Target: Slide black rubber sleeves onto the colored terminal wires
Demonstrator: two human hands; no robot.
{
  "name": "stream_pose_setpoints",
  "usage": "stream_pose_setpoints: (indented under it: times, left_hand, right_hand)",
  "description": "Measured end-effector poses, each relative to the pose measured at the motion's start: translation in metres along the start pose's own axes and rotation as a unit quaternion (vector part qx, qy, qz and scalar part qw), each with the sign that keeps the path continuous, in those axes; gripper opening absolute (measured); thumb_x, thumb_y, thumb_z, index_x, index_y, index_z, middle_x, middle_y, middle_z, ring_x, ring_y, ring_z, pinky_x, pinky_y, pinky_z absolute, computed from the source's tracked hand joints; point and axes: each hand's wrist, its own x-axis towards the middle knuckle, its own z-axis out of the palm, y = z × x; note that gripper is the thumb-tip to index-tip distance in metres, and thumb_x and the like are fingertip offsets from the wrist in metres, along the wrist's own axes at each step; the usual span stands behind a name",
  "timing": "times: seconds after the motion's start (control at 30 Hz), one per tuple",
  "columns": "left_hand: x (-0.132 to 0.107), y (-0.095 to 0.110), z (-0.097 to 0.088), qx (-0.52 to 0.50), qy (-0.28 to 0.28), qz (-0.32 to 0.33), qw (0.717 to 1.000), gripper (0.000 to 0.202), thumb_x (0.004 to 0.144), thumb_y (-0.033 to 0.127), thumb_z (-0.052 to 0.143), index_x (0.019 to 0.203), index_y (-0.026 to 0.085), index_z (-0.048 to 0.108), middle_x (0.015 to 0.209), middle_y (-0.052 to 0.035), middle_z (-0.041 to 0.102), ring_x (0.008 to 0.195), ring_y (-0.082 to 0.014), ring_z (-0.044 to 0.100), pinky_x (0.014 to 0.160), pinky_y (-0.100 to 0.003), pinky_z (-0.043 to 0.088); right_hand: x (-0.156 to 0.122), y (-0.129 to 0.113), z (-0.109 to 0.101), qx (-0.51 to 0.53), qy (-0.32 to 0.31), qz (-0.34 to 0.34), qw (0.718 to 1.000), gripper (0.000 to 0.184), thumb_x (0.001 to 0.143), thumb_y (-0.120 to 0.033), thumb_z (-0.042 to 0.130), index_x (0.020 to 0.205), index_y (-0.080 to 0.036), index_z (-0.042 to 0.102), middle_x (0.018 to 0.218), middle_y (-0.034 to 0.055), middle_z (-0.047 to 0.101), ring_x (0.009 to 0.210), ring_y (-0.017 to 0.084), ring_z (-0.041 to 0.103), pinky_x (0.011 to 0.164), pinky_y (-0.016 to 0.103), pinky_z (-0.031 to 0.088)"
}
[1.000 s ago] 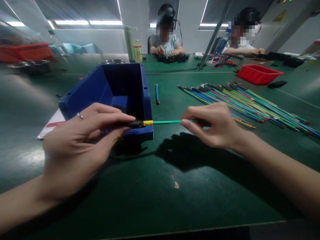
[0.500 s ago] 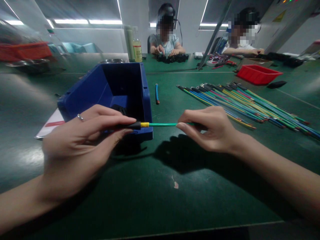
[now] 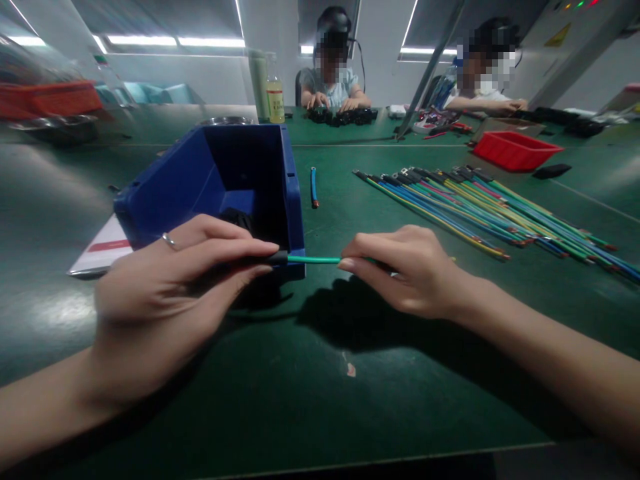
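Between thumb and fingers my left hand [image 3: 175, 293] pinches a black sleeve [image 3: 281, 257], in front of the blue bin [image 3: 295, 220]. From the sleeve's right end runs a green wire [image 3: 315, 260], which my right hand [image 3: 400, 270] grips between thumb and curled fingers. The wire lies level between the two hands, above the table. Its left end is hidden inside the sleeve and behind my left fingers. Some black pieces [image 3: 237, 219] show inside the bin, partly covered by my left hand.
Many coloured cables [image 3: 480, 207] with black-sleeved ends lie on the right. One short blue cable [image 3: 313, 187] lies beside the bin. Farther back are a red tray [image 3: 517, 150], a bottle [image 3: 275, 97] and two people at work. A white and red paper [image 3: 103, 250] lies left of the bin.
The black sleeve now covers the yellow band on the wire. My right hand has come left, closer to my left hand, and slightly down.
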Motion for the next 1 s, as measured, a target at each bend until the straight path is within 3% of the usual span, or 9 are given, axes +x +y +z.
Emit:
stream_pose_setpoints:
  times: [0.2, 0.43, 0.53, 0.6, 0.83, 1.0]
  left_hand:
    - [-0.0008, -0.0048, 0.0026, -0.013, -0.029, 0.040, 0.999, 0.016, 0.113, 0.045, 0.080, 0.126, 0.044, 0.091, 0.114, 0.0044, 0.086, 0.089, -0.0153, 0.080, 0.086, -0.023, 0.066]
    - [-0.0033, -0.0012, 0.0036, -0.022, -0.040, 0.053, 0.998, 0.020, 0.111, 0.041, 0.084, 0.131, 0.041, 0.088, 0.113, 0.0045, 0.089, 0.092, -0.0169, 0.082, 0.093, -0.026, 0.069]
    - [-0.0032, -0.0014, 0.0030, -0.018, -0.038, 0.055, 0.998, 0.015, 0.111, 0.042, 0.083, 0.125, 0.039, 0.089, 0.111, 0.0035, 0.089, 0.091, -0.0181, 0.082, 0.090, -0.028, 0.069]
    - [-0.0032, -0.0016, 0.0030, -0.014, -0.038, 0.047, 0.998, 0.013, 0.111, 0.042, 0.083, 0.122, 0.039, 0.089, 0.109, 0.0029, 0.089, 0.090, -0.0188, 0.082, 0.088, -0.028, 0.070]
    - [-0.0054, -0.0044, 0.0028, -0.024, -0.044, 0.019, 0.999, 0.031, 0.109, 0.053, 0.084, 0.138, 0.041, 0.085, 0.114, 0.0023, 0.088, 0.091, -0.0182, 0.082, 0.089, -0.028, 0.070]
    - [-0.0052, -0.0047, 0.0010, -0.041, -0.031, -0.022, 0.998, 0.028, 0.112, 0.051, 0.077, 0.135, 0.037, 0.085, 0.114, 0.0002, 0.088, 0.091, -0.0185, 0.083, 0.084, -0.026, 0.070]
  right_hand:
    - [-0.0008, -0.0035, 0.0052, 0.007, -0.009, 0.006, 1.000, 0.032, 0.124, -0.024, 0.057, 0.092, -0.024, 0.062, 0.073, -0.0023, 0.065, 0.060, 0.013, 0.054, 0.060, 0.027, 0.036]
    - [-0.0009, -0.0010, 0.0046, 0.021, -0.010, -0.007, 1.000, 0.033, 0.121, -0.021, 0.060, 0.089, -0.023, 0.062, 0.071, -0.0035, 0.062, 0.059, 0.010, 0.051, 0.058, 0.025, 0.034]
    - [-0.0023, 0.0017, 0.0022, 0.028, -0.017, 0.012, 0.999, 0.032, 0.121, -0.025, 0.061, 0.089, -0.023, 0.063, 0.072, -0.0029, 0.063, 0.060, 0.011, 0.053, 0.060, 0.025, 0.036]
    - [-0.0031, 0.0030, 0.0011, 0.035, -0.024, 0.020, 0.999, 0.032, 0.121, -0.026, 0.061, 0.089, -0.024, 0.063, 0.072, -0.0026, 0.063, 0.060, 0.011, 0.053, 0.060, 0.025, 0.036]
    - [-0.0034, 0.0045, 0.0017, 0.033, -0.020, 0.018, 0.999, 0.030, 0.120, -0.027, 0.063, 0.090, -0.024, 0.063, 0.070, -0.0041, 0.060, 0.057, 0.010, 0.050, 0.059, 0.026, 0.034]
    - [-0.0024, 0.0038, -0.0002, -0.002, 0.032, 0.006, 0.999, 0.027, 0.117, -0.021, 0.065, 0.091, -0.024, 0.063, 0.069, -0.0050, 0.060, 0.054, 0.010, 0.048, 0.057, 0.026, 0.035]
